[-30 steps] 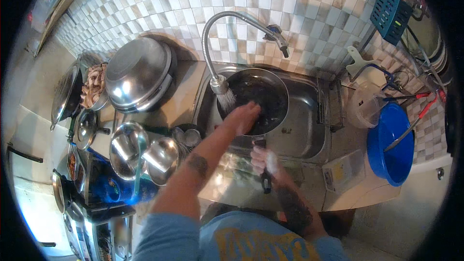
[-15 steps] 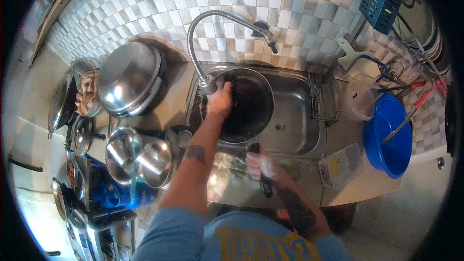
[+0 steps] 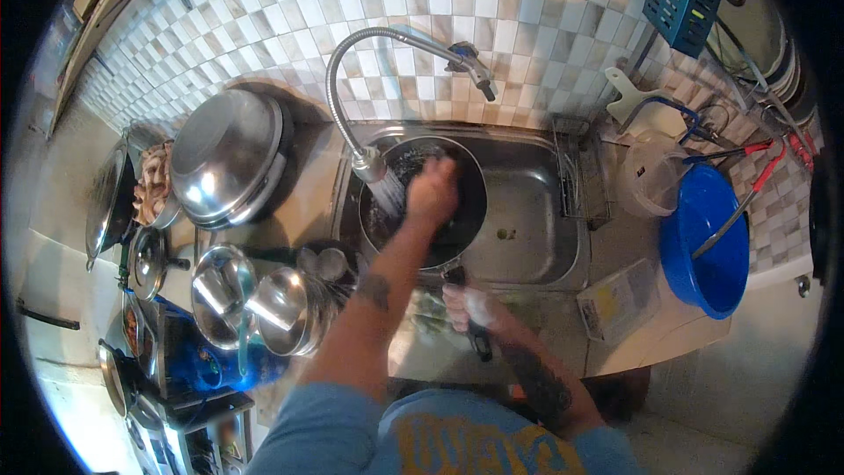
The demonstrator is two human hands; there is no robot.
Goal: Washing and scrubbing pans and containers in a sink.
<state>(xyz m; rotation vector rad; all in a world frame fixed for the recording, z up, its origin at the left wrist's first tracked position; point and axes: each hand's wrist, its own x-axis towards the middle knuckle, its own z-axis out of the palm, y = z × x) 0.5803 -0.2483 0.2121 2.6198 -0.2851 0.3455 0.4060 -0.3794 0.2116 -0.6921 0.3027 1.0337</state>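
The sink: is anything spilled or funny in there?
A small greenish spot shows in the sink, right of the pan. It looks odd against the bare metal, but I can't tell whether it's scraps or the drain.

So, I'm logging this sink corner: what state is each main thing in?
Pan, face up, wet
Tap, running
Left grip, over pan, blurred, closure unclear
Right grip, closed around handle
Big bowl, upside down
Blue basin, uncovered

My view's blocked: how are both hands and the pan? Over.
Left hand inside pan, grip unclear. Right hand closed on handle. Pan in sink, water running in. Faucet head over pan's left rim.
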